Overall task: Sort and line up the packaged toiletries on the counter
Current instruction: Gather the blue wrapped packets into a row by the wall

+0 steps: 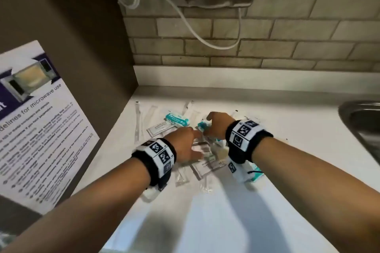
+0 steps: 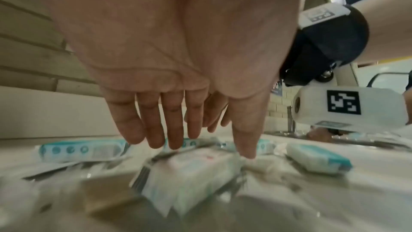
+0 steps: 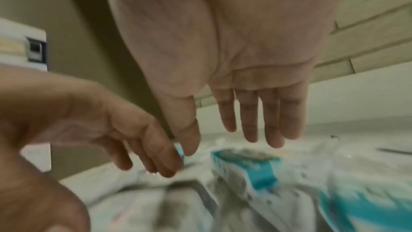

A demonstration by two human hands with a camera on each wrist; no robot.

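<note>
A loose pile of packaged toiletries lies on the white counter [image 1: 287, 129]: teal-and-white packets [image 1: 176, 120], flat white sachets with printed labels [image 1: 160, 129] and long clear-wrapped sticks [image 1: 138, 123]. My left hand [image 1: 185, 141] hovers just over the pile with straight fingers [image 2: 156, 130] pointing down, holding nothing. My right hand [image 1: 216, 125] hangs beside it, fingers [image 3: 267, 126] straight over a teal-and-white packet [image 3: 245, 170], also empty. Another teal packet [image 2: 318, 160] lies at the right of the left wrist view. The pile's middle is hidden by both hands.
A brown cabinet side [image 1: 82, 47] with a microwave-use poster [image 1: 37, 125] stands at the left. A steel sink [image 1: 364, 125] sits at the right edge. Behind is a tiled wall [image 1: 267, 37] with a looping white cable [image 1: 185, 16].
</note>
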